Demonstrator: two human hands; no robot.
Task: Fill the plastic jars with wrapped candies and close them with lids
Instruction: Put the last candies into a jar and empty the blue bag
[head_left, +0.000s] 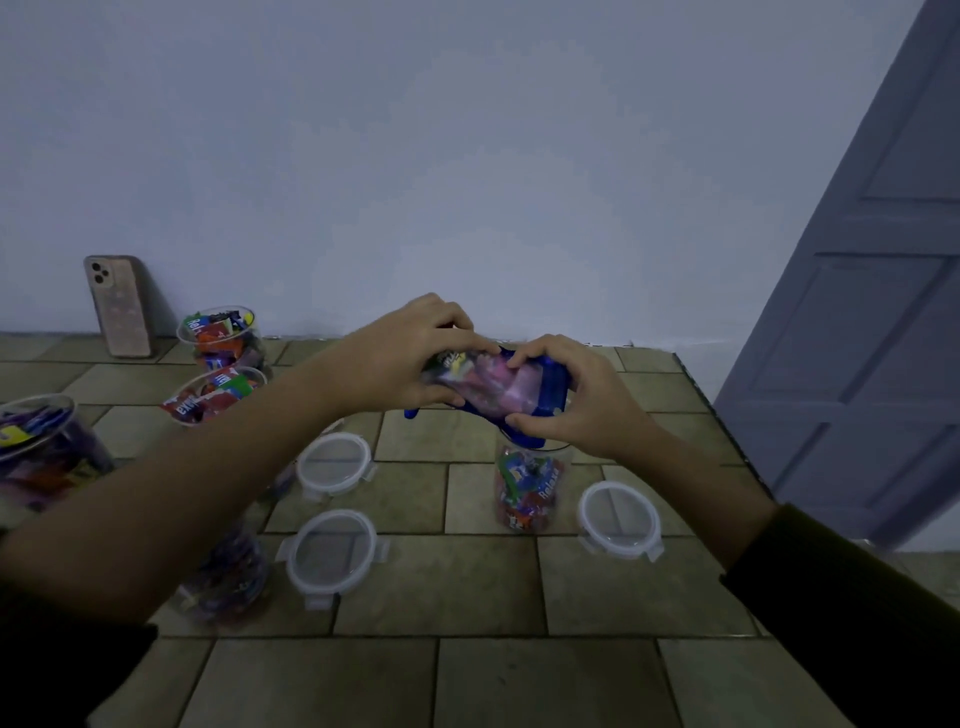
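A clear plastic jar (485, 387) full of pink and coloured wrapped candies is held sideways above the table. My left hand (421, 353) grips its body. My right hand (566, 397) grips the blue lid (548, 387) on its mouth. Below them stands another candy-filled jar (527, 491) without a lid. Three clear round lids lie flat on the table: lid (335, 462), lid (332, 556) and lid (618, 517). Open filled jars stand at the left: jar (223, 332), jar (213, 397), jar (41, 447). One more jar (228, 571) sits partly hidden under my left forearm.
The table (467, 597) has a tile pattern and ends at the right edge near a grey door (878, 312). A phone (119, 306) leans against the wall at the back left.
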